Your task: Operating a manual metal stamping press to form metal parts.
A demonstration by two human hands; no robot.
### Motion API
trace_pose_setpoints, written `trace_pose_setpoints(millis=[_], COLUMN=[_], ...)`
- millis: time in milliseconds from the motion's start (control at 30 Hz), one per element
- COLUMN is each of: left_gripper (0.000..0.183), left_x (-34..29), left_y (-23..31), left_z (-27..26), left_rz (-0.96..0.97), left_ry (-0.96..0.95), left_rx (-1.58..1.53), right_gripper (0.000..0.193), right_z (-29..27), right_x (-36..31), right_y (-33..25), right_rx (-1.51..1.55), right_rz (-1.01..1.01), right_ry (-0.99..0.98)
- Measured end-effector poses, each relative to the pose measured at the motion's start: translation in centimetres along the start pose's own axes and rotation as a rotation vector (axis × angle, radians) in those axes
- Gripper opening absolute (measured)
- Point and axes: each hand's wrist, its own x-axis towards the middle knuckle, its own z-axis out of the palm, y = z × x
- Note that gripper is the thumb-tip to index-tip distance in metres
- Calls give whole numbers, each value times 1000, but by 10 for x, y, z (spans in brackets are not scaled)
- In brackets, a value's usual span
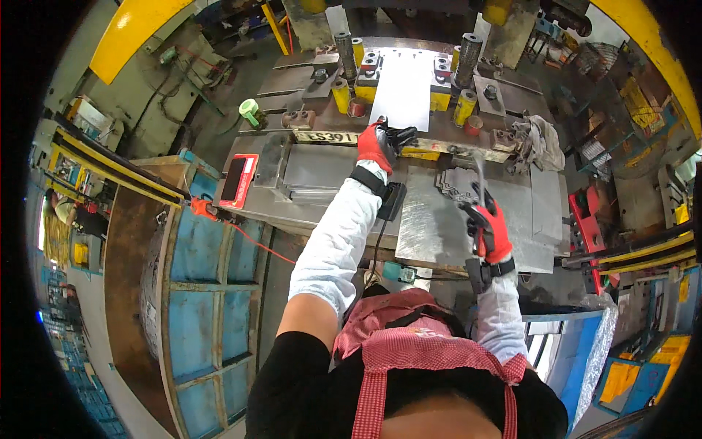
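My gloved hands work at the press die (446,146), a bright metal sheet (402,95) lying on its middle.
Left of the die stands a green cup (252,111); before its left side lie stacked grey plates (318,167). My left hand (379,146) is at the die's front edge, fingers at the sheet's near end; I cannot tell whether they grip it. Before the die's right side, jagged metal pieces (457,183) lie on a steel plate (431,227), my right hand (486,225) beside them, curled around a slim, blurred tool (480,173). A grey rag (540,143) lies at the die's right end.
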Motion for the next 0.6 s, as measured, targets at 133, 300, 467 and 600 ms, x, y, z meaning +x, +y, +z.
trace_pose_setpoints(millis=[133, 300, 467, 600], left_gripper=[45, 45, 41, 40], left_x=[7, 15, 22, 20], left_y=[-2, -8, -13, -15], left_z=[-2, -2, -8, -5], left_rz=[-53, 16, 59, 91], left_ry=[-11, 80, 140, 127], left_rx=[-33, -71, -62, -42], right_gripper=[48, 42, 41, 41], right_z=[-95, -126, -140, -126], right_x=[-8, -15, -9, -17], right_y=[68, 98, 107, 91], right_rx=[-81, 101, 241, 263], right_rz=[-44, 65, 69, 43], right_ry=[223, 296, 229, 234])
